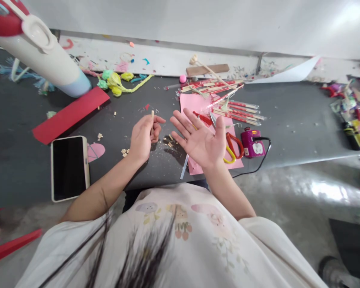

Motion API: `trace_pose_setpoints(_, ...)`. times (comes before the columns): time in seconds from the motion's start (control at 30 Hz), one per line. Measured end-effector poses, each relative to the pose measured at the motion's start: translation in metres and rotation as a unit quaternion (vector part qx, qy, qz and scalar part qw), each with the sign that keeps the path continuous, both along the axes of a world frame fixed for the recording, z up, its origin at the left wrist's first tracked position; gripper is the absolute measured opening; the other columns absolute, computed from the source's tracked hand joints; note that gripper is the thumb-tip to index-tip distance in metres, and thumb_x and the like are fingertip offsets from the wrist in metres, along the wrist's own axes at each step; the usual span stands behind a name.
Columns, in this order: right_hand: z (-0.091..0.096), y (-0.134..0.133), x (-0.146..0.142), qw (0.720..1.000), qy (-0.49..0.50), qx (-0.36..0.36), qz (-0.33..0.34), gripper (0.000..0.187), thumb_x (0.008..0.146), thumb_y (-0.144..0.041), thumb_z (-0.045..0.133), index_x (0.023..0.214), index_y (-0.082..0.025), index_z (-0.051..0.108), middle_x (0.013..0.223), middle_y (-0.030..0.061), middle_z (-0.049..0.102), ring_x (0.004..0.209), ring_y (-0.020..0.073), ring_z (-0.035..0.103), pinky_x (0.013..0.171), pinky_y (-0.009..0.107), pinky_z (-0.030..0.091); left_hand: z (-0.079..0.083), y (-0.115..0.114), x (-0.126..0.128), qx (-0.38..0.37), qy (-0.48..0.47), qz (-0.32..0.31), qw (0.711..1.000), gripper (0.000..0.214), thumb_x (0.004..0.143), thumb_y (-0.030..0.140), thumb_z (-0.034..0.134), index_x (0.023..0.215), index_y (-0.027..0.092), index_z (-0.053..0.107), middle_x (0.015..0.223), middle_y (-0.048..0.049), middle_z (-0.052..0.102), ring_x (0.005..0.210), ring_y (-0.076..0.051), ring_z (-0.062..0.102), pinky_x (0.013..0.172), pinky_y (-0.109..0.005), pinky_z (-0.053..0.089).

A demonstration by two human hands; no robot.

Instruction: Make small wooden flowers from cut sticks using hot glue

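My left hand (144, 136) is closed on a short wooden stick (152, 120), held upright between thumb and fingers above the dark table. Palm up and fingers spread, my right hand (202, 142) has nothing in it. Under and beside that hand lie a pink sheet (195, 167) and scissors (235, 145) with red and yellow handles, partly hidden by it. Small cut stick pieces (169, 141) are scattered between my hands. Another little pile of bits (125, 152) sits by my left wrist.
A phone (69, 168) and red strip (72, 114) lie left, near a tall bottle (54, 56). Wrapped sticks (240, 112) lie behind my right hand. A purple corded device (253, 143) stands to the right. Yellow yarn (117, 83) lies at the back, and tools (354, 134) far right.
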State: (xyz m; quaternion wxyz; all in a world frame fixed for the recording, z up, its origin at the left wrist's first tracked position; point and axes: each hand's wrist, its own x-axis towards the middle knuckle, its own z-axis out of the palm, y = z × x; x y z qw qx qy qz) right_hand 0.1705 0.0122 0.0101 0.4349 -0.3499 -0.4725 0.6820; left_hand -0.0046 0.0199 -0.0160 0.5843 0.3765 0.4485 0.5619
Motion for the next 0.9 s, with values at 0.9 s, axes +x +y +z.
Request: trace_pose_setpoints(0.9,-0.013,-0.012,-0.002,0.991,0.037,-0.045,-0.123,0.040,0.092,-0.056,0.047,0.105,-0.026,0.070,0.097,0.0038,0.077,0.095,0.0188,0.072,0.089,0.041,0.058,0.000,-0.007,0.003,0.030,0.017,-0.037,0.999,0.033,0.086,0.048,0.060,0.079,0.017,0.067,0.053,0.0033,0.044,0.043,-0.007,0.031,0.040,-0.021,0.024)
